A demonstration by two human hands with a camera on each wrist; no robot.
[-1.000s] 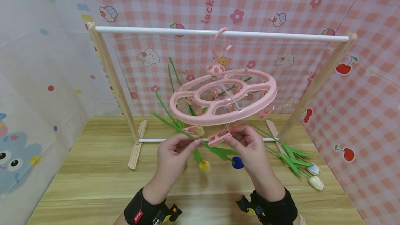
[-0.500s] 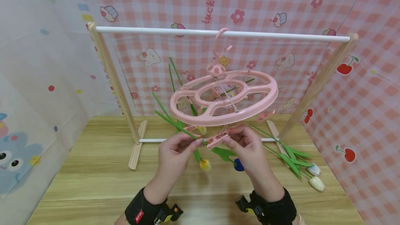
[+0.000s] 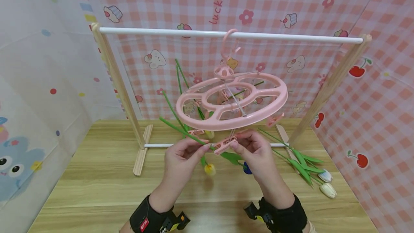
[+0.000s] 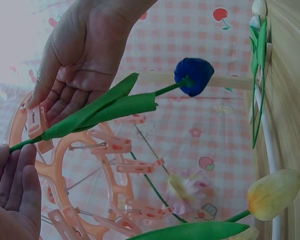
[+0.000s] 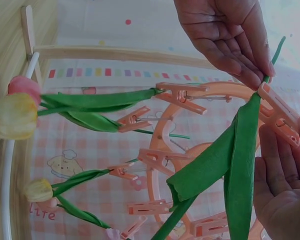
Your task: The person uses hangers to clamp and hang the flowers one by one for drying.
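My left hand [image 3: 181,161] pinches the green stem of a blue artificial tulip [image 4: 194,76] between thumb and fingertips. My right hand [image 3: 258,159] grips a pink clothespin [image 3: 225,145] that hangs from the front of a pink round drying hanger [image 3: 207,125]. In the right wrist view the clothespin's end lies right at the stem, just above the tulip's long green leaves [image 5: 242,160]. The blue bloom is partly hidden behind my right hand in the head view. A yellow tulip [image 3: 210,169] hangs head down from another clip, behind my left hand.
The hanger hooks over the white bar [image 3: 161,32] of a wooden-legged rack [image 3: 119,85]. Other clothespins [image 5: 182,95] around it hold more tulips, including a pink one [image 5: 24,89]. Two whitish tulips [image 3: 328,190] lie on the table [image 3: 97,190] at the right.
Both hands keep almost the same place and grip. The blue bloom has shifted slightly behind my right hand. The hanging yellow tulip and its stem sway a little.
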